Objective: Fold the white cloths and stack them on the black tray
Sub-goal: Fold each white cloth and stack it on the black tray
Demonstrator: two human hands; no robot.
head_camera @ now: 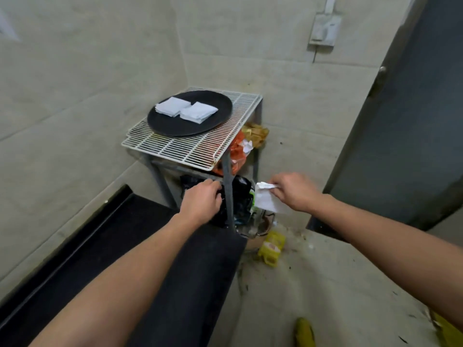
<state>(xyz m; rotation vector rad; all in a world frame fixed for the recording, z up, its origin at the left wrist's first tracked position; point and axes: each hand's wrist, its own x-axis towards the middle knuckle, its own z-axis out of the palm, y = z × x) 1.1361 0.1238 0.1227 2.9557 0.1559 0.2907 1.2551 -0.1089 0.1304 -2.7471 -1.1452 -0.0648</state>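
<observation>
a person's right hand (295, 191) pinches a white cloth (265, 200) by its upper edge, low beside the leg of a wire-topped surface (190, 149). the left hand (200, 202), near the cloth but apart from it, curls its fingers at a black bag (241, 196) under the surface; whether it grips cannot be told. above both hands, folded cloths (172, 106) sit in two piles on the black tray (200, 126).

Landmark: white wire rack (200, 149) in wall corner.
- Under it: orange bag (236, 150), black bag (241, 196).
- Right edge: crumpled brown wrapper (256, 133).
- Floor, front-right: yellow carton (271, 246).
- Far right: dark door (413, 121).
- Wall above: switch box (324, 28).
</observation>
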